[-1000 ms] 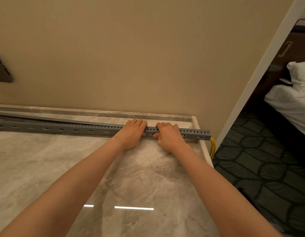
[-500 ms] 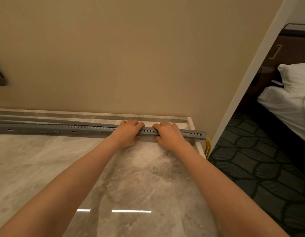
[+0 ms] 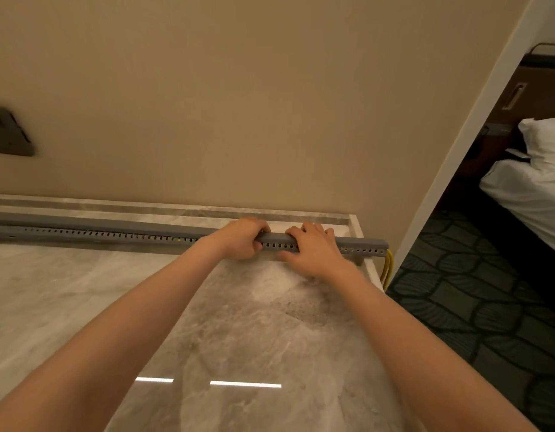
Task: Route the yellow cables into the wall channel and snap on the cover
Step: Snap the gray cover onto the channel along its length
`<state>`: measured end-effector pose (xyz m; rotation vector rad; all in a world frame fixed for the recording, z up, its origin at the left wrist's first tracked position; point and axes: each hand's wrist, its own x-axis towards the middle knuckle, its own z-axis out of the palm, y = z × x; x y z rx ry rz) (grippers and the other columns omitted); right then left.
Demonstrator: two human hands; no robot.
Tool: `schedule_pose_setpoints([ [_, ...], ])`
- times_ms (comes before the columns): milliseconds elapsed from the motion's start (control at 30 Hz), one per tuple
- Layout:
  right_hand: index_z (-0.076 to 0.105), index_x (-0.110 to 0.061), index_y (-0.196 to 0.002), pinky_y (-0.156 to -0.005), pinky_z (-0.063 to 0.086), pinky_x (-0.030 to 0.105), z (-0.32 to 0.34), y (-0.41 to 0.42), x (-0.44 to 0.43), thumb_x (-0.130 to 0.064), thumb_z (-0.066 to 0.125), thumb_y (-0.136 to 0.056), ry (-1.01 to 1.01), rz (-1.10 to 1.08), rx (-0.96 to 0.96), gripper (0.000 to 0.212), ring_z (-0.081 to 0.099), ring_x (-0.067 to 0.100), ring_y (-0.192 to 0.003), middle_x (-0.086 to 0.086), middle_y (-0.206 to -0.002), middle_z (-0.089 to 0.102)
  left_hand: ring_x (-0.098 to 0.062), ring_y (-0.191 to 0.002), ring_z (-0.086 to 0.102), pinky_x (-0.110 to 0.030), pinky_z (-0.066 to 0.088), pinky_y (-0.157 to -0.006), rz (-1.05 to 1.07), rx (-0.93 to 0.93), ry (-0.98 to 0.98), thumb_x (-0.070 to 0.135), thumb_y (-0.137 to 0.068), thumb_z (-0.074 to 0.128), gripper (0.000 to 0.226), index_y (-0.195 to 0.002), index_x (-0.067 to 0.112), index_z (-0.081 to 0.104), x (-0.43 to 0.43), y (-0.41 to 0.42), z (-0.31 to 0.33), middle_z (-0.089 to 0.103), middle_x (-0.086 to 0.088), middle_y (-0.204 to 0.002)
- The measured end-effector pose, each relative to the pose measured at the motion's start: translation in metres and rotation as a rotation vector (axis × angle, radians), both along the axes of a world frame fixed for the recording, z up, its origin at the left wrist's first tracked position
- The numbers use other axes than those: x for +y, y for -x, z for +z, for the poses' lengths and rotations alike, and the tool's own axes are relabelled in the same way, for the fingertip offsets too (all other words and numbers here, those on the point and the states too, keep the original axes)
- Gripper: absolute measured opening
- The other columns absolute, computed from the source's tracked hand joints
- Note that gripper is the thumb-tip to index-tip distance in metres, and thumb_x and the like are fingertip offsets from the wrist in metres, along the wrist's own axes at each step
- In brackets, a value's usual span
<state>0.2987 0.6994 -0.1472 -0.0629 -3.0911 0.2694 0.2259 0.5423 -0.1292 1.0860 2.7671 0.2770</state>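
Note:
A long grey perforated cable channel lies along the back of the marble counter, close to the wall. A grey cover strip sits on its top, still raised toward the left. Yellow cables come out of the channel's right end and hang over the counter edge. My left hand grips the channel with fingers curled over its top. My right hand lies just to the right, fingers over the top and thumb against the front face.
The marble counter ends at the right near a white wall corner. A grey wall plate is at the left. Beyond the corner are dark patterned carpet and a bed with white linen.
Both hands stay on the channel near its right end. My left hand's fingers have curled more tightly over the top. The camera view shifted slightly.

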Motion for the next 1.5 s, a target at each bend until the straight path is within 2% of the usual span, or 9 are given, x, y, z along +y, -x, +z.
schedule_pose_setpoints([
  [167,0.055,-0.019,-0.118,-0.097,0.031,0.042,0.005,0.008,0.000,-0.040,0.049,-0.092,0.094,-0.047,-0.039,0.034,0.051,0.028,-0.111,0.008,-0.115,0.057,-0.026,-0.112,0.051,-0.034,0.039,-0.091,-0.039,0.199,-0.021,0.014,-0.091,0.053,0.039,-0.130,0.011,0.046,-0.004,-0.006,-0.018,0.050,-0.008,-0.125],
  [333,0.058,-0.019,-0.113,-0.095,0.032,0.040,-0.002,0.005,-0.005,-0.035,0.058,-0.088,0.102,-0.095,0.039,0.030,0.057,0.025,-0.106,0.002,-0.113,0.064,-0.025,-0.121,0.046,-0.031,0.036,-0.101,0.006,0.097,-0.060,0.025,-0.092,0.057,0.048,-0.136,0.012,0.042,-0.017,-0.001,-0.018,0.046,-0.008,-0.133],
  [467,0.060,-0.019,-0.112,-0.096,0.032,0.040,-0.001,0.005,-0.007,-0.033,0.058,-0.088,0.111,-0.123,0.050,0.028,0.057,0.024,-0.104,0.001,-0.110,0.065,-0.023,-0.118,0.049,-0.030,0.039,-0.099,0.082,-0.020,-0.023,0.026,-0.090,0.060,0.048,-0.134,0.014,0.044,-0.044,0.010,-0.009,0.047,-0.006,-0.131],
  [767,0.056,-0.015,-0.114,-0.099,0.031,0.046,0.011,0.015,-0.032,-0.018,0.048,-0.089,0.044,-0.074,-0.143,0.026,0.053,0.027,-0.107,0.006,-0.112,0.060,-0.026,-0.114,0.052,-0.032,0.040,-0.094,0.165,-0.022,0.035,0.024,-0.089,0.062,0.040,-0.127,0.012,0.054,-0.089,0.023,-0.004,0.055,-0.009,-0.122],
  [867,0.055,-0.015,-0.118,-0.098,0.032,0.045,0.011,0.024,-0.064,-0.029,0.051,-0.092,0.063,-0.003,-0.123,0.030,0.051,0.028,-0.110,0.008,-0.116,0.057,-0.027,-0.113,0.051,-0.032,0.040,-0.093,0.150,-0.006,0.015,0.022,-0.088,0.063,0.040,-0.126,0.011,0.055,-0.088,0.024,-0.007,0.055,-0.010,-0.121],
  [1033,0.056,-0.012,-0.120,-0.096,0.038,0.043,0.006,0.039,-0.108,-0.026,0.051,-0.093,0.042,0.010,-0.075,0.031,0.052,0.031,-0.112,0.011,-0.119,0.056,-0.029,-0.115,0.049,-0.034,0.039,-0.096,0.136,-0.033,0.003,0.022,-0.089,0.062,0.043,-0.128,0.011,0.052,-0.089,0.026,-0.012,0.052,-0.013,-0.122],
  [1167,0.063,-0.010,-0.110,-0.097,0.044,0.044,0.013,0.046,-0.112,-0.018,0.058,-0.088,0.071,-0.063,-0.115,0.023,0.056,0.031,-0.107,0.012,-0.112,0.061,-0.027,-0.131,0.038,-0.034,0.034,-0.108,0.119,-0.057,0.012,0.032,-0.084,0.068,0.067,-0.141,0.012,0.037,-0.110,0.033,-0.009,0.039,-0.010,-0.139],
  [1267,0.061,-0.012,-0.087,-0.100,0.042,0.047,0.014,0.048,-0.118,-0.009,0.055,-0.087,0.020,-0.131,-0.126,0.006,0.057,0.031,-0.105,0.010,-0.094,0.060,-0.026,-0.136,0.034,-0.036,0.032,-0.111,0.164,-0.061,0.038,0.044,-0.082,0.067,0.078,-0.145,0.017,0.030,-0.144,0.040,-0.002,0.034,-0.007,-0.147],
  [1500,0.063,-0.006,-0.108,-0.096,0.046,0.042,0.014,0.053,-0.137,-0.002,0.050,-0.089,-0.170,-0.253,-0.150,0.023,0.055,0.030,-0.111,0.013,-0.116,0.062,-0.027,-0.119,0.051,-0.036,0.041,-0.098,0.183,-0.009,0.116,0.017,-0.090,0.060,0.044,-0.133,0.014,0.050,-0.211,0.063,0.010,0.055,-0.009,-0.130],
])
